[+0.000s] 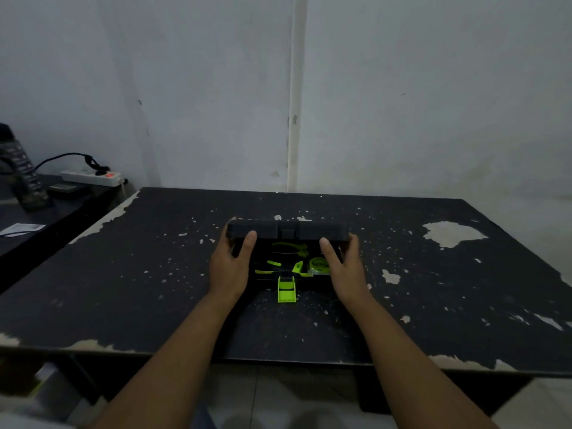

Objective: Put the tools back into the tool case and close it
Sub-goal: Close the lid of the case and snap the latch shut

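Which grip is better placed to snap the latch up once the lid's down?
Neither left nor right clearly. The left grip and right grip each hold an end of the lid, and the latch lies flat midway between them. Probably lower with both, then either.

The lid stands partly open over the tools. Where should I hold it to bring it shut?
Grip the lid along its raised free edge, near the two ends, coming from the near side, as the left hand and right hand do now. The edge is long and straight; holding wide should keep it level and leave the green latch free.
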Demonstrator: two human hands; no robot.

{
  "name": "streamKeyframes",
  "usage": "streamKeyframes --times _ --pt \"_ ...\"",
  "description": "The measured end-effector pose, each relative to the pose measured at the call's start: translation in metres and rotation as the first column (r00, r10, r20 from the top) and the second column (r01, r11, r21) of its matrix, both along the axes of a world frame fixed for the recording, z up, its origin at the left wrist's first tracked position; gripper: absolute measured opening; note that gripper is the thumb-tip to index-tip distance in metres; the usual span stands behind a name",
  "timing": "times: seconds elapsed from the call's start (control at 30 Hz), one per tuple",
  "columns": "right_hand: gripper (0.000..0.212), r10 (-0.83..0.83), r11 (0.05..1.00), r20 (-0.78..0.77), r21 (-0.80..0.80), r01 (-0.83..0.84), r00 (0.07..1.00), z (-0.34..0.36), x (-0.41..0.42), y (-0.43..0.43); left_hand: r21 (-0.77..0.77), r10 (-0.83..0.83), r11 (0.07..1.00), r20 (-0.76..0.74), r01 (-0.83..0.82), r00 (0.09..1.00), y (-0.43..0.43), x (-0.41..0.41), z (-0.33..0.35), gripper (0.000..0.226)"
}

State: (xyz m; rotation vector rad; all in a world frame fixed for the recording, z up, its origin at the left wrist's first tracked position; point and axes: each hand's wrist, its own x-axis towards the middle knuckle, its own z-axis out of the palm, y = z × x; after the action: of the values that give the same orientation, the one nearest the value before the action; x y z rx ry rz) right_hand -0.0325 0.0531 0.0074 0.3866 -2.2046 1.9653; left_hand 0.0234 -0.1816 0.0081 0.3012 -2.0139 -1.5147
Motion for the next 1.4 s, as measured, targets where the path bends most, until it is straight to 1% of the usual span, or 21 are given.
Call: streamKeyframes --times 0.17,0.33,0.53,0.63,0.7,0.8,0.9,1.0,1.13,1.27,1.4 --pt "0.081 0.051 0.998 0.015 0.033 -0.051 0.999 -0.006 0.004 0.01 -0.01 -0.059 0.998 0.041 0.06 0.997 -0.003 0.008 0.001 0.066" --pt "0.076 0.113 0.989 0.0 0.097 -0.112 0.994 -0.002 0.018 0.019 -0.005 -0.131 0.991 0.074 0.132 0.989 -0.005 0.024 0.005 0.071" --pt "0.074 0.105 0.965 -0.017 0.242 -0.097 0.994 -0.003 0.031 0.027 -0.06 -0.138 0.987 0.16 0.149 0.977 -0.015 0.036 0.004 0.09" --pt "0.069 0.116 0.94 -0.059 0.328 -0.09 0.992 -0.004 0.033 0.028 -0.086 -0.134 0.985 0.194 0.153 0.972 -0.017 0.038 0.002 0.099" --pt "0.064 0.121 0.924 -0.085 0.373 -0.081 0.989 -0.005 0.033 0.028 -0.105 -0.148 0.979 0.23 0.176 0.962 -0.019 0.037 -0.001 0.11" --pt "0.058 0.118 0.922 -0.109 0.382 -0.068 0.987 -0.005 0.033 0.028 -0.121 -0.168 0.971 0.261 0.205 0.95 -0.022 0.037 -0.002 0.126" --pt "0.053 0.11 0.927 -0.125 0.371 -0.056 0.986 -0.004 0.033 0.029 -0.139 -0.218 0.957 0.242 0.256 0.946 -0.023 0.039 -0.002 0.135" --pt "0.05 0.1 0.924 -0.132 0.381 -0.043 0.986 -0.009 0.029 0.028 -0.162 -0.239 0.948 0.203 0.273 0.95 -0.022 0.038 -0.004 0.132" --pt "0.048 0.084 0.937 -0.13 0.348 -0.034 0.988 -0.014 0.026 0.028 -0.193 -0.214 0.949 0.188 0.25 0.958 -0.025 0.036 -0.007 0.114" --pt "0.046 0.092 0.944 -0.133 0.328 -0.044 0.987 -0.012 0.027 0.028 -0.258 -0.16 0.945 0.179 0.203 0.971 -0.025 0.034 -0.008 0.111" --pt "0.041 0.115 0.953 -0.095 0.29 -0.083 0.989 -0.012 0.026 0.029 -0.271 -0.156 0.941 0.184 0.202 0.971 -0.026 0.033 -0.007 0.105"
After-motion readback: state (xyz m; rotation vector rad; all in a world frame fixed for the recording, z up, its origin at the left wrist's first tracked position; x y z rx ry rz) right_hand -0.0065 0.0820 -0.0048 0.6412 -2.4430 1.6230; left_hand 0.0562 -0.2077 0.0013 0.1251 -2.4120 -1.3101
